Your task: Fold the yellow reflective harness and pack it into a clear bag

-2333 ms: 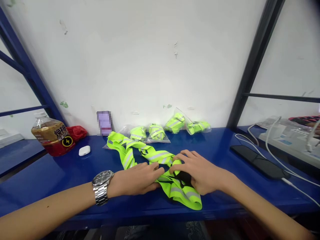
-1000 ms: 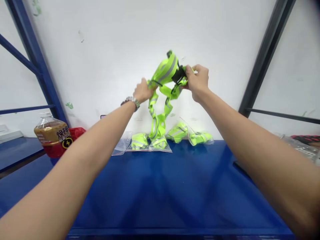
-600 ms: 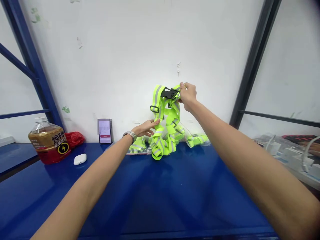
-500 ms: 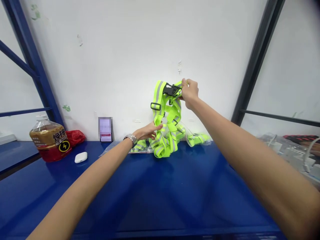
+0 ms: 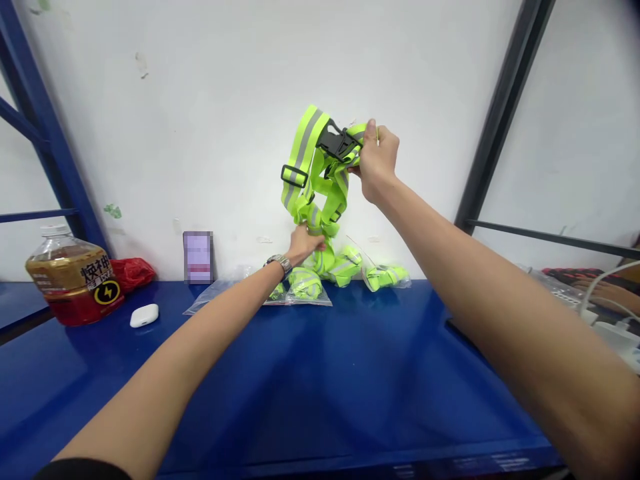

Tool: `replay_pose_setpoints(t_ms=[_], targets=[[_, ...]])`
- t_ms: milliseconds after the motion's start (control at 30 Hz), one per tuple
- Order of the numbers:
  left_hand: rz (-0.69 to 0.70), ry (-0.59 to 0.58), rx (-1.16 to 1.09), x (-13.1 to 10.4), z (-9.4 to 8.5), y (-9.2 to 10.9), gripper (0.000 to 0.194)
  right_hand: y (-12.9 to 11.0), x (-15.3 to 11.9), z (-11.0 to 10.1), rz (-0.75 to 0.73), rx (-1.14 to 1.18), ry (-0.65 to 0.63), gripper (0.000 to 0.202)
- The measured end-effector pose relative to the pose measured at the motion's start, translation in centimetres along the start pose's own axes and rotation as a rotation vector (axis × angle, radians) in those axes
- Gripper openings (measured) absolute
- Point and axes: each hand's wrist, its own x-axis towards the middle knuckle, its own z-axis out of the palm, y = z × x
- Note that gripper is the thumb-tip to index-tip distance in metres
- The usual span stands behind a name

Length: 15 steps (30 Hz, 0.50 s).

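A neon yellow reflective strap vest (image 5: 303, 150) with grey stripes hangs in the air before the wall. My right hand (image 5: 379, 159) pinches its upper end, beside the closed black buckle (image 5: 338, 141). Lower down, my left hand (image 5: 303, 245), with a metal watch on the wrist, is closed around the gathered straps; some fingers are hidden. A black slider (image 5: 294, 176) sits on the left loop. Behind and below, bagged yellow strap bundles (image 5: 305, 284) lie on the blue table (image 5: 320, 373), with another bundle (image 5: 385, 276) to the right.
On the left stand a large drink bottle (image 5: 75, 277), a red plastic bag (image 5: 131, 272) and a white earbud case (image 5: 145, 315). A phone (image 5: 199, 259) leans on the wall. Cables and white plugs (image 5: 617, 337) lie at the right. Metal posts (image 5: 505, 120) rise at both sides.
My right hand has raised the vest's upper end and buckle. My left hand has shifted slightly down and left with the straps, which are stretched longer. The view has moved a little.
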Motion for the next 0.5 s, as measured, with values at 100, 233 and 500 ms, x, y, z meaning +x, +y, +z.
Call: replay_pose_setpoints(t_ms=[100, 233, 500], targets=[[0.036, 0.139, 0.131, 1.5, -1.9, -1.2, 0.041, -0.6, -2.6, -0.8, 0.021, 0.06, 0.124, 0.053], [0.086, 0.039, 0.26, -1.0, -3.9, -3.5, 0.04, 0.8, -9.8, -0.5, -0.028, 0.044, 0.037, 0.051], [0.078, -0.004, 0.49, -5.2, -8.3, -6.5, 0.038, 6.0, -25.1, 3.0, 0.044, 0.064, -0.321, 0.032]])
